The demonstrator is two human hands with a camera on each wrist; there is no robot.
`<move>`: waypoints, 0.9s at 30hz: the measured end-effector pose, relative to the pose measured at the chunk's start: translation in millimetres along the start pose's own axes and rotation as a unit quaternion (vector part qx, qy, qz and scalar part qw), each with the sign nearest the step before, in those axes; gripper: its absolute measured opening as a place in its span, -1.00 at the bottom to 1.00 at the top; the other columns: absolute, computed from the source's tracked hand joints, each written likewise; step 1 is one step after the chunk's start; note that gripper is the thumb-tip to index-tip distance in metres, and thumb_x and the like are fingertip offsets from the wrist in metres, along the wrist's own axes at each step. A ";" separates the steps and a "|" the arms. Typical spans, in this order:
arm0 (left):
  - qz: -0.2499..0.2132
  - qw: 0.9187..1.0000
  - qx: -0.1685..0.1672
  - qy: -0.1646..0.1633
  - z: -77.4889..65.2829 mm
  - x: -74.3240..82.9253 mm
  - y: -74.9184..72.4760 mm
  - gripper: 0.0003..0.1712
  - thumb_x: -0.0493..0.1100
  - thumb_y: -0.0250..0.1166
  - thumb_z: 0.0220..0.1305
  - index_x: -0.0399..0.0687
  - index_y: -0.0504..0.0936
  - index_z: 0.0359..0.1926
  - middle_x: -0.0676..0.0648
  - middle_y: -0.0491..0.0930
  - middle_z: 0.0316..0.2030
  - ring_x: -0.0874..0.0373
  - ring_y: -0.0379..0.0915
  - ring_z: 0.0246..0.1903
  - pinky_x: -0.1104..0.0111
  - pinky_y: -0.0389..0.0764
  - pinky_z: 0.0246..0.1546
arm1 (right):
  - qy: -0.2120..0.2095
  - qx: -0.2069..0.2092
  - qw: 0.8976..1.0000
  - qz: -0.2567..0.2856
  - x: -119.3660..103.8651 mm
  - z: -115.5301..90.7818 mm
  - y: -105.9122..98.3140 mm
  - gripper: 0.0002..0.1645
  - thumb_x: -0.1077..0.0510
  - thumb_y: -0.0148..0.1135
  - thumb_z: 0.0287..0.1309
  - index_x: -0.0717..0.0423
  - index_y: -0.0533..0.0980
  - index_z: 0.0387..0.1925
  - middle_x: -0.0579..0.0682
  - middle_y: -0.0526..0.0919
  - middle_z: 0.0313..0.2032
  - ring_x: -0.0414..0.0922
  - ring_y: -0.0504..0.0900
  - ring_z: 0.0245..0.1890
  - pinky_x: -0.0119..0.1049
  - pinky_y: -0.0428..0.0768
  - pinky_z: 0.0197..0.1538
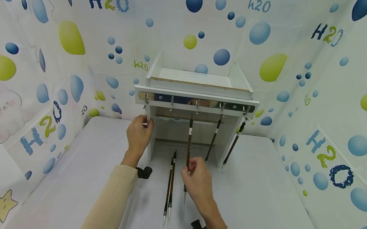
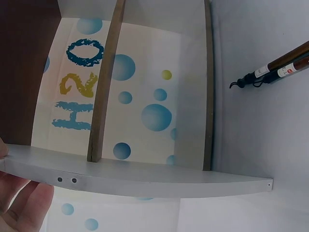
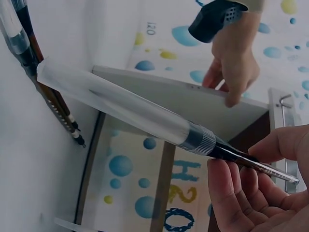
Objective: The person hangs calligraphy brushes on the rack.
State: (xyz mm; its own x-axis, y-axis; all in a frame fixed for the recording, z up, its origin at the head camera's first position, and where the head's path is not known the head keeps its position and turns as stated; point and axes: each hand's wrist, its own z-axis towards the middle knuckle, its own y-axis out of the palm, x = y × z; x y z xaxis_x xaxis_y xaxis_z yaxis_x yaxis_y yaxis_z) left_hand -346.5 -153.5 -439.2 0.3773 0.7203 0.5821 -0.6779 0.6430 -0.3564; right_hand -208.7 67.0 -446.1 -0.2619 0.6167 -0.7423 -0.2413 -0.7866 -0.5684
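Note:
My right hand [image 1: 199,177] pinches a calligraphy brush [image 1: 190,136] by its dark lower handle. A clear cap [image 3: 120,104] covers the bristle end, which points toward me. The brush's top loop is just below the middle hook [image 1: 197,106] of a white shelf rack [image 1: 198,89]; whether the two touch I cannot tell. My left hand [image 1: 138,135] holds the rack's left side panel [image 2: 145,186], thumb on one face and fingers on the other. Two more brushes hang from the right-hand hooks, one dark brush [image 1: 214,141] inward and another [image 1: 234,145] at the end.
Two capped brushes [image 1: 172,182] lie side by side on the white table [image 1: 243,213], left of the held brush. Both leftmost hooks [image 1: 172,103] on the metal strip carry nothing. Patterned sheets [image 1: 328,109] enclose the back and sides.

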 end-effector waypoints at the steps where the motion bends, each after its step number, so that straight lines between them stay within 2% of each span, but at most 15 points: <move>1: 0.000 1.000 -0.001 -0.001 0.1 -0.4 0.2 -0.73 -0.25 0.28 0.28 -0.45 0.66 -0.16 -0.37 0.69 -0.33 -0.22 0.71 -0.39 0.01 0.74 -0.32 | 0.002 0.002 1.000 0.002 -1.0 0.4 -1.4 -0.75 0.19 0.24 0.19 0.18 0.50 -0.10 -0.01 0.60 -0.36 -0.21 0.54 -0.44 -0.46 0.54 -0.46; 10: -0.003 1.000 0.002 0.001 -0.3 -0.7 0.1 -0.73 -0.25 0.29 0.28 -0.46 0.65 -0.15 -0.38 0.68 -0.32 -0.22 0.71 -0.39 0.01 0.74 -0.32 | -0.010 0.018 1.000 0.011 -1.5 3.2 -7.5 -0.75 0.24 0.24 0.16 0.21 0.50 -0.11 0.01 0.60 -0.36 -0.19 0.57 -0.43 -0.46 0.56 -0.45; 27: -0.005 1.000 0.005 0.003 -0.7 -0.9 0.1 -0.73 -0.25 0.29 0.28 -0.46 0.65 -0.17 -0.38 0.68 -0.31 -0.21 0.71 -0.38 0.02 0.75 -0.32 | 0.005 0.019 1.000 -0.001 2.4 5.1 -5.8 -0.74 0.22 0.24 0.16 0.19 0.51 -0.11 -0.01 0.59 -0.36 -0.20 0.53 -0.44 -0.44 0.53 -0.45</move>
State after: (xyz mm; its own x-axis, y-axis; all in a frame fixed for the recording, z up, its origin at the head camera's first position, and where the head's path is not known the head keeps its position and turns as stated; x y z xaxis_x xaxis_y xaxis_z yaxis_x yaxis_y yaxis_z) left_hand -346.4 -153.9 -440.3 0.3872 0.7160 0.5808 -0.6805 0.6470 -0.3440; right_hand -212.7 73.2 -442.8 -0.2517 0.6182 -0.7446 -0.2774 -0.7832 -0.5565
